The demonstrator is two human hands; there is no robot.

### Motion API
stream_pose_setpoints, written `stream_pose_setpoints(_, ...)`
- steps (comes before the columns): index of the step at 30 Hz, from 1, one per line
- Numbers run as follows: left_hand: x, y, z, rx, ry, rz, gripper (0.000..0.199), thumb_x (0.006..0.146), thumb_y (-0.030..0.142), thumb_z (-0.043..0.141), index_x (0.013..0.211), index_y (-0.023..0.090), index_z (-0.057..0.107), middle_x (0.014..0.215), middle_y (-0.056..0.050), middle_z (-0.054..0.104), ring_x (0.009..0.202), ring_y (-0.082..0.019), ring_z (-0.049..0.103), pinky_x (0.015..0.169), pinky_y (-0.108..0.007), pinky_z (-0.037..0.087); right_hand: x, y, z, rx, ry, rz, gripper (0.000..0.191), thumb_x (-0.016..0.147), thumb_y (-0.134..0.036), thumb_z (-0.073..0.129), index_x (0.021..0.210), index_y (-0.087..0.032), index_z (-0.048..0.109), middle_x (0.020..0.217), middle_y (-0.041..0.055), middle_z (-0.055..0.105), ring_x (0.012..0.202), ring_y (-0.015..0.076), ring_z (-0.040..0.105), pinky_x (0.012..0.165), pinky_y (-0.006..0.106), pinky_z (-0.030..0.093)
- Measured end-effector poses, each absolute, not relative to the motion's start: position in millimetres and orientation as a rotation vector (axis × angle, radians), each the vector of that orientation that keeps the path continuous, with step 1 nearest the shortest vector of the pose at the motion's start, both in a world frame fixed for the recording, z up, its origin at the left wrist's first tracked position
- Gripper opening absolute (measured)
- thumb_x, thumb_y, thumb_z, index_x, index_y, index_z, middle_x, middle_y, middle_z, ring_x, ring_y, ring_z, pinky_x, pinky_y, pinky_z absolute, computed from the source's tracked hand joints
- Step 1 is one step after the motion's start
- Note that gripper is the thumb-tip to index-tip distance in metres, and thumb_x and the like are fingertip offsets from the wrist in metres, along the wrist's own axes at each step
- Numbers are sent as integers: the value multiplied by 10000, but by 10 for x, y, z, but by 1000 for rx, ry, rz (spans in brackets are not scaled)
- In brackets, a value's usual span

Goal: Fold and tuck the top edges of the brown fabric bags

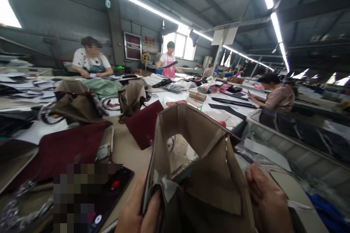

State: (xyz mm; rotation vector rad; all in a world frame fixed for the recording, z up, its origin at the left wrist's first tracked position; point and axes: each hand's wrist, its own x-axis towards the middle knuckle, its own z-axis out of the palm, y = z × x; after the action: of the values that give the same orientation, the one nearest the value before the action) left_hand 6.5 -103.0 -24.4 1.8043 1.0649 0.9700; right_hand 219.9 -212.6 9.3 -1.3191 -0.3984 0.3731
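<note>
— Along the bottom centre of the frame, what sits between the two hands?
— An open-mouthed bag (213,131) with brown lining, a gap in it showing the surface beyond.
— How are the fingers set?
— The left hand (139,204) grips the bag's left wall, thumb inside the mouth. The right hand (269,200) has its fingers curled onto the right edge; some fingertips are hidden.
— And just beside them?
— A dark phone (117,191), its screen lit, lies at lower left, partly covered by a pixelated patch. A braided loop (26,207) fills the corner. Towards lower right is some blue material (326,207).
— A little farther off?
— Left of centre, a maroon piece (71,147) lies on the table (127,153), and a maroon panel (144,125) tilts just behind the bag. Over at right stands a pale crate (284,145) with dark pieces in it.
— Beyond that?
— Two more brown-lined bags stand near a green cloth (105,88), left of the middle.
— Anyone at the back?
— One person (93,62) bends over work at upper left, another in a pink apron (169,66) stands at upper centre, and a third (279,96) leans in at right. Bright windows (179,45) and tube lights (153,5) come last.
</note>
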Motion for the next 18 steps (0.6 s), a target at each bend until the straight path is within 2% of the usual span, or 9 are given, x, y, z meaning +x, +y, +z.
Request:
stream_pose_setpoints(3, 73, -944, -293, 1810, 1011, 915, 485, 775, 370, 392, 1218, 171, 399, 1241, -50, 459, 1153, -223, 399, 972, -326, 347, 2229, -2144, -180, -1660, -436, 396, 282, 684, -471, 550, 726, -193, 565, 597, 22, 575, 576, 173, 556, 498, 249, 466)
stream_pose_setpoints(6, 67, -901, -314, 1801, 1030, 908, 502, 786, 365, 376, 1247, 168, 353, 1270, -58, 424, 1171, -221, 374, 983, -336, 326, 2319, -2140, -379, -1960, -646, 355, 368, 674, -487, 522, 848, -170, 592, 758, 62, 632, 745, 232, 588, 612, 287, 491)
stream_pose_setpoints(8, 64, -889, -299, 1812, 1022, 897, 491, 791, 357, 381, 1248, 180, 348, 1261, -55, 433, 1165, -217, 379, 978, -333, 330, 2377, -2136, -427, -2068, -819, 265, 467, 667, -481, 520, 1003, -157, 553, 882, 82, 623, 776, 239, 591, 650, 311, 494)
stream_pose_setpoints(12, 90, -881, -224, 1843, 968, 873, 466, 809, 324, 379, 1253, 189, 334, 1250, -66, 439, 1157, -214, 387, 979, -341, 323, 2383, -2118, -315, -2024, -1207, 119, 686, 679, -403, 526, 1287, -182, 295, 1178, 103, 479, 1011, 229, 506, 848, 359, 431)
stream_pose_setpoints(15, 123, -887, -182, 1828, 924, 855, 454, 813, 328, 380, 1240, 178, 351, 1244, -79, 442, 1154, -218, 390, 983, -351, 318, 2267, -2058, -165, -2080, -1357, 121, 724, 695, -309, 507, 1333, -217, 178, 1265, 80, 405, 1108, 217, 432, 904, 381, 390)
stream_pose_setpoints(18, 127, -899, -160, 1840, 872, 822, 448, 815, 331, 381, 1234, 174, 363, 1251, -82, 433, 1164, -212, 378, 989, -338, 314, 2135, -1969, -88, -2116, -1455, 75, 633, 723, -291, 461, 1313, -197, 252, 1227, 80, 456, 1079, 222, 465, 878, 367, 414)
